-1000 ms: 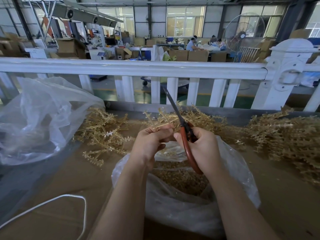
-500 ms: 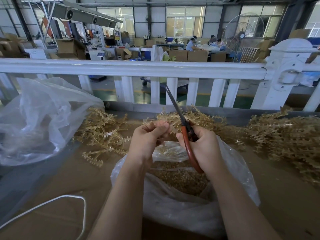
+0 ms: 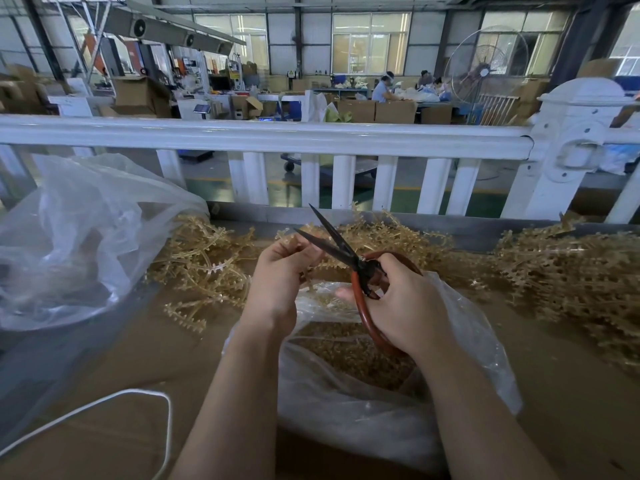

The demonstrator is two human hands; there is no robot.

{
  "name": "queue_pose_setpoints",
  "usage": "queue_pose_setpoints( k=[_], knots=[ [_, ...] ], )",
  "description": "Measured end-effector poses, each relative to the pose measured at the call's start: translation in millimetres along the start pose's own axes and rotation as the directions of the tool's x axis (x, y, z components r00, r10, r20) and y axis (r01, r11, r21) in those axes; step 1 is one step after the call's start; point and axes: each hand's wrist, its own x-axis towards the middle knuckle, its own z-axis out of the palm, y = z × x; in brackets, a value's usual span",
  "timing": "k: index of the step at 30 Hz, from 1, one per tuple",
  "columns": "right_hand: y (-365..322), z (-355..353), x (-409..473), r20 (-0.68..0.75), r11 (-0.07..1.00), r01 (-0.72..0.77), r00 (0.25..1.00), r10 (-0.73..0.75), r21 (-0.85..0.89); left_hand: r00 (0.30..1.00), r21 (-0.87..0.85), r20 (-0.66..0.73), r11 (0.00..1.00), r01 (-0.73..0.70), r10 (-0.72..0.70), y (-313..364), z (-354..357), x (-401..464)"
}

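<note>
My right hand [image 3: 405, 306] grips red-handled scissors [image 3: 349, 261] whose dark blades stand apart, pointing up and left. My left hand [image 3: 280, 271] pinches a small tan plastic sprig [image 3: 294, 242] at the fingertips, right beside the lower blade. Both hands hover over a clear plastic bag [image 3: 374, 410] that holds several small tan cut pieces [image 3: 349, 351]. Most of the sprig is hidden by my fingers.
Tan plastic branches lie in piles on the table at left [image 3: 204, 265], behind the hands and at right [image 3: 571, 275]. A crumpled clear bag [image 3: 79, 237] sits far left. A white cord [image 3: 138, 396] loops near the front. A white railing [image 3: 277, 136] borders the table's far edge.
The scissor blades were together and pointing up; now they are spread apart and tilted left toward the sprig. My left hand has stayed near the same place.
</note>
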Motion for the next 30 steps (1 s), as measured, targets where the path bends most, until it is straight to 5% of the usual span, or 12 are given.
queue_pose_setpoints(
  k=[30],
  knots=[
    [-1.6,-1.7,-5.3,-0.159,0.994,0.091,0.982,-0.098,-0.056,0.996,-0.068,0.070,0.996,0.061,-0.057,1.9,-1.1,-2.3]
  ],
)
